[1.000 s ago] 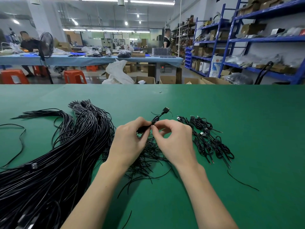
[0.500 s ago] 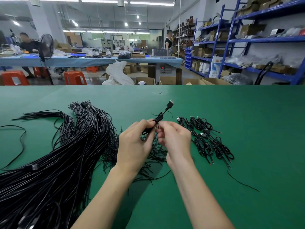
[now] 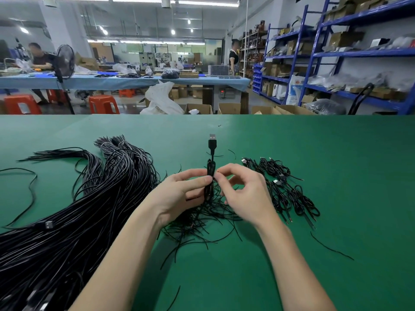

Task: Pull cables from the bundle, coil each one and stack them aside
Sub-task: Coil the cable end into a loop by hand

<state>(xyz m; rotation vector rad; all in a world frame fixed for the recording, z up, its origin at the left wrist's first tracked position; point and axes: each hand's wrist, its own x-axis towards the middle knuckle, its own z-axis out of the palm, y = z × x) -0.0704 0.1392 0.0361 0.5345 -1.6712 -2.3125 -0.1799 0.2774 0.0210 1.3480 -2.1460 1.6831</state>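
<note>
Head view. Left hand (image 3: 179, 194) pinches a coiled cable (image 3: 210, 176) between thumb and fingers, holding it upright above the green table (image 3: 336, 153), with its USB plug (image 3: 212, 141) pointing up and away. Right hand (image 3: 246, 194) has curled fingertips at the coil's right side; whether they grip it cannot be told. Large cable bundle (image 3: 89, 209) lies to the left on the table; a stack of coiled cables (image 3: 285, 189) lies to the right. Loose thin ties (image 3: 202, 223) lie beneath the hands.
</note>
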